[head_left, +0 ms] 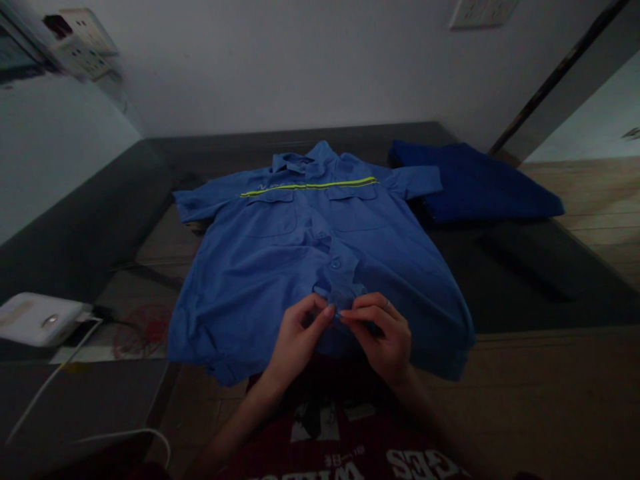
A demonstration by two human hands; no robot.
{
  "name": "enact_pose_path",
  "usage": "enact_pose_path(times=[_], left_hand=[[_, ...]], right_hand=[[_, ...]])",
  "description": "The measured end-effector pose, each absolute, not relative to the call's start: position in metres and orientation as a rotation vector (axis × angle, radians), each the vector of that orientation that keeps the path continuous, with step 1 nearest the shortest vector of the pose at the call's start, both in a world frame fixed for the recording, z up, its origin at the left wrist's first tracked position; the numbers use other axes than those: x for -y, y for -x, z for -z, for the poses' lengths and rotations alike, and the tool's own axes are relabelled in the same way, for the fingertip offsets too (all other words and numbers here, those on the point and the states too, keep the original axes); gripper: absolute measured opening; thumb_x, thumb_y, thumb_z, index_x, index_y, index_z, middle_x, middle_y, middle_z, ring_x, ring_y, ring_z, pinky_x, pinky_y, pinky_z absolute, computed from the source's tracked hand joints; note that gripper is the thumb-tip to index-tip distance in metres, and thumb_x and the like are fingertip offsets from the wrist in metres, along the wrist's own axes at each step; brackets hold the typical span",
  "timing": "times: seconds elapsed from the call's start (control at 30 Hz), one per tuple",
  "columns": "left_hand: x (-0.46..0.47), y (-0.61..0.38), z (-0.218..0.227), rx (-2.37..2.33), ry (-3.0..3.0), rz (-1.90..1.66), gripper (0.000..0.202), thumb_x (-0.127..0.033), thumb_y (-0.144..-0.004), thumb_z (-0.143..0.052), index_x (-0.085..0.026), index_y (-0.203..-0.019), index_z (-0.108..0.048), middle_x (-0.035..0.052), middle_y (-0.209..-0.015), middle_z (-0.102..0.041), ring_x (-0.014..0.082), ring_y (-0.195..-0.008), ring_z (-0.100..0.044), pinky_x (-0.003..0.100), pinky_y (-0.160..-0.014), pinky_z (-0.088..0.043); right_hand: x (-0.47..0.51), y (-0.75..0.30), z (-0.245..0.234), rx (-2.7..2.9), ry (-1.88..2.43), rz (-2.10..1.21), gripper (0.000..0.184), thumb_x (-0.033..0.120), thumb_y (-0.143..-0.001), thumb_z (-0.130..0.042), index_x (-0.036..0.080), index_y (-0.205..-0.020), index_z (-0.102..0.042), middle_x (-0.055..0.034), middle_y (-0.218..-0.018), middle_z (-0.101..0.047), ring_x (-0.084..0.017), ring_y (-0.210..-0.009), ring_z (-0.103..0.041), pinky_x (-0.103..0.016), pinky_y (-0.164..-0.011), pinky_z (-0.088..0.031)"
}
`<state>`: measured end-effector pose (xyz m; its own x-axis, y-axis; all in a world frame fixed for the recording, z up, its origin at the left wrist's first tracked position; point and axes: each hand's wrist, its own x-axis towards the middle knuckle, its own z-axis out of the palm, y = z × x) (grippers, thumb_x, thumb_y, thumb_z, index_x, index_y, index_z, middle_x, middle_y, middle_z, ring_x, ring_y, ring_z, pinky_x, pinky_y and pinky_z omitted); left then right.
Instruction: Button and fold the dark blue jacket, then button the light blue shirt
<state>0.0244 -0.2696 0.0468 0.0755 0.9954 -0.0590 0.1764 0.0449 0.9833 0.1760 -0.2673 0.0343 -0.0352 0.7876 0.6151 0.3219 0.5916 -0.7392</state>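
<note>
A blue short-sleeved work shirt (270, 267) lies spread front side up, its collar pointing away from me and a yellow-green stripe across the chest. At the lower front placket, my left hand (303, 330) pinches the fabric edge between thumb and fingers. Close beside it, my right hand (383, 330) pinches the same part of the placket, with a ring on one finger. The fingertips nearly meet, and what lies exactly between them is too small to make out. Just above the hands, a button (335, 264) shows on the placket.
The shirt lies on a dark tabletop (505, 280) against a white wall (280, 67). Folded darker blue cloth (480, 183) sits at the back right. On the left are a white device (43, 320) with a cable and wall sockets (87, 50).
</note>
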Motion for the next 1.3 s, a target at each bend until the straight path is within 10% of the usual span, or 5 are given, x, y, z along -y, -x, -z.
enact_pose_path(times=[0.57, 1.3], left_hand=[[0.271, -0.015, -0.05, -1.388, -2.191, -1.148, 0.006, -0.025, -0.087, -0.057, -0.021, -0.088, -0.06, 0.0042, -0.086, -0.064, 0.0182, -0.086, -0.058, 0.031, -0.079, -0.046], [0.248, -0.008, -0.046, -1.231, -2.634, -0.656, 0.023, -0.028, -0.095, -0.042, -0.016, -0.085, -0.059, 0.0031, -0.078, -0.058, 0.0165, -0.075, -0.051, 0.031, -0.074, -0.039]], right_hand=[[0.266, -0.178, -0.031, 1.631, 1.026, -0.581, 0.009, 0.019, -0.083, -0.062, 0.023, -0.081, -0.071, -0.0023, -0.079, -0.063, -0.016, -0.073, -0.061, -0.028, -0.067, -0.052], [0.263, -0.189, -0.029, 1.741, 0.986, -0.714, 0.019, 0.014, -0.09, -0.051, 0.024, -0.1, -0.063, -0.0034, -0.093, -0.062, -0.016, -0.088, -0.061, -0.028, -0.08, -0.051]])
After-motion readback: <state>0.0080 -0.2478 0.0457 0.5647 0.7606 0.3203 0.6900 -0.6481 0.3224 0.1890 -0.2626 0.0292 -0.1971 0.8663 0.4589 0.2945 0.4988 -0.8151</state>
